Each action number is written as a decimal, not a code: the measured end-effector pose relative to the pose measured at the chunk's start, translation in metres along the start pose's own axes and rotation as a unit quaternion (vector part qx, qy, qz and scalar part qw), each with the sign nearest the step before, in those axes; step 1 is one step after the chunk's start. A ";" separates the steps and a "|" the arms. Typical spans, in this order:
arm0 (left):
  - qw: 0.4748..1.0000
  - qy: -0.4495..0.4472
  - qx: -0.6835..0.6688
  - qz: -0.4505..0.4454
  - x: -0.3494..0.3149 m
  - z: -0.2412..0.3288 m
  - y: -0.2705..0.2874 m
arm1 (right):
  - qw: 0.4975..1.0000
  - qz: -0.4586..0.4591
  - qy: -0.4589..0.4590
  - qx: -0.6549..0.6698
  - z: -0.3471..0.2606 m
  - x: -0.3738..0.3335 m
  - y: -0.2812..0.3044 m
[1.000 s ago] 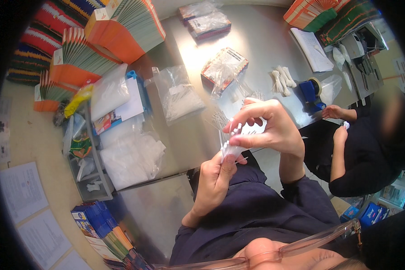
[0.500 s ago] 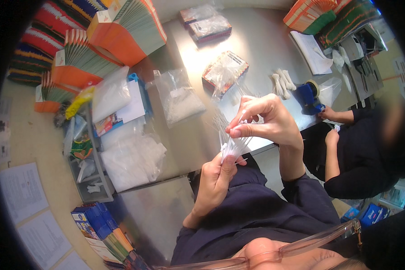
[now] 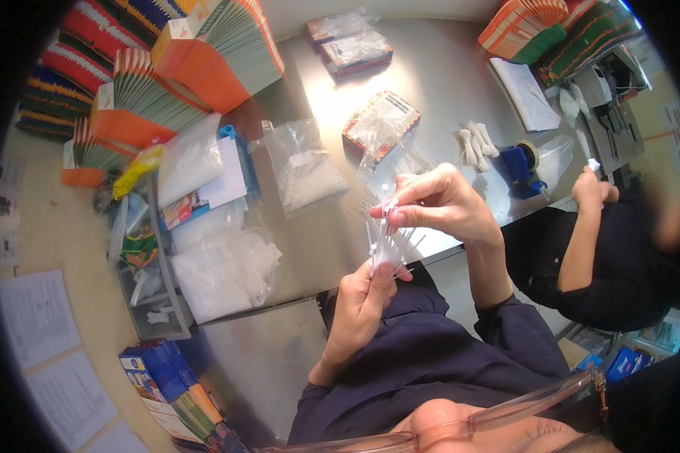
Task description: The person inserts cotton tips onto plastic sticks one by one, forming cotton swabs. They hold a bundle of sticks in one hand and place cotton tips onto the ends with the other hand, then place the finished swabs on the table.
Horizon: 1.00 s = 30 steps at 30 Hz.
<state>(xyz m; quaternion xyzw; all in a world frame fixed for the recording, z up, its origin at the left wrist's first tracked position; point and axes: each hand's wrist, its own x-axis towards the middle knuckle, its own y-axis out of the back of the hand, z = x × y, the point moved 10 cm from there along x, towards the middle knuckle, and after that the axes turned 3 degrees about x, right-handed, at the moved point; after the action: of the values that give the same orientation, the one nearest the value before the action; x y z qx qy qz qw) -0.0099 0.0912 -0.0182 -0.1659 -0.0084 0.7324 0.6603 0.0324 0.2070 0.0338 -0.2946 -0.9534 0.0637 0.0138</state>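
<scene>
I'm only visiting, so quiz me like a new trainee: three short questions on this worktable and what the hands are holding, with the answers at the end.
1. Multiple choice: what is the person's left hand holding?
A) a patterned box
B) thin white strips
C) a roll of tape
2. True or false: in the picture, the white bundles lie to the left of the tape dispenser.
3. Fill the gap: the body of the tape dispenser is ____ in colour.

Key: 1. B; 2. True; 3. blue.
</scene>
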 end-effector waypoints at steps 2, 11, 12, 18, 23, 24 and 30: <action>1.000 0.005 -0.008 -0.003 0.000 -0.001 0.000 | 0.999 -0.018 0.015 -0.029 -0.004 0.002 -0.004; 0.999 0.025 -0.023 0.001 0.002 -0.013 0.001 | 0.990 0.115 0.030 0.078 0.027 0.012 0.041; 0.999 0.024 -0.017 0.015 0.001 -0.015 0.004 | 0.986 0.149 0.032 0.063 0.041 0.013 0.060; 0.992 0.033 -0.079 0.094 0.002 -0.022 0.036 | 0.871 0.226 -0.238 -0.365 0.236 -0.013 0.141; 0.994 0.028 -0.064 0.087 0.005 -0.023 0.032 | 0.864 0.199 -0.221 -0.407 0.275 -0.010 0.118; 0.994 0.025 -0.063 0.080 0.005 -0.022 0.029 | 0.859 0.187 -0.246 -0.409 0.260 -0.008 0.110; 0.997 0.057 -0.008 0.060 0.007 -0.024 0.021 | 0.977 0.129 0.051 -0.162 0.036 -0.020 0.045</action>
<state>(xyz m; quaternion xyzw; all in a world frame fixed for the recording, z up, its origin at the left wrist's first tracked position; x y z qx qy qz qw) -0.0243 0.0904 -0.0470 -0.2129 0.0328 0.7597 0.6135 0.0717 0.2285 -0.0077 -0.4160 -0.9033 -0.1050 0.0061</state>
